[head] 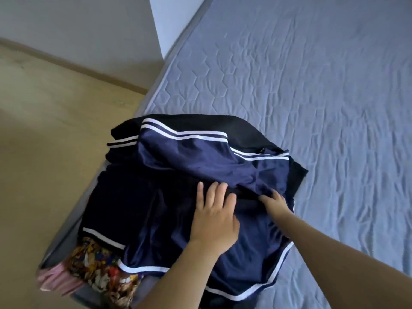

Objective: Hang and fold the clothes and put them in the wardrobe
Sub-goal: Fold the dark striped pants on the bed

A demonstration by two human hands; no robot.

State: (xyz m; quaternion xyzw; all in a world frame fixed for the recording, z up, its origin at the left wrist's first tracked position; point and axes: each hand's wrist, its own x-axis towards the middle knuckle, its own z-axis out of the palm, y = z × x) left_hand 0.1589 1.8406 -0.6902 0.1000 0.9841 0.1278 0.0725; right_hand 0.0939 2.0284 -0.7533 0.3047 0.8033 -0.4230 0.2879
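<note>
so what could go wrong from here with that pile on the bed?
1. The pile sits at the mattress edge; the patterned cloth and pink cloth already overhang and may slide to the floor.
2. The left hand presses flat on the navy garment while the right hand pinches a fold; pulling could drag the black garment beneath along.

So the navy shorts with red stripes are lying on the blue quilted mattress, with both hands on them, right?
Not quite: the head view shows the stripes are white, not red. The shiny navy shorts do lie on the blue quilted mattress, with the left hand and right hand on them.
</note>
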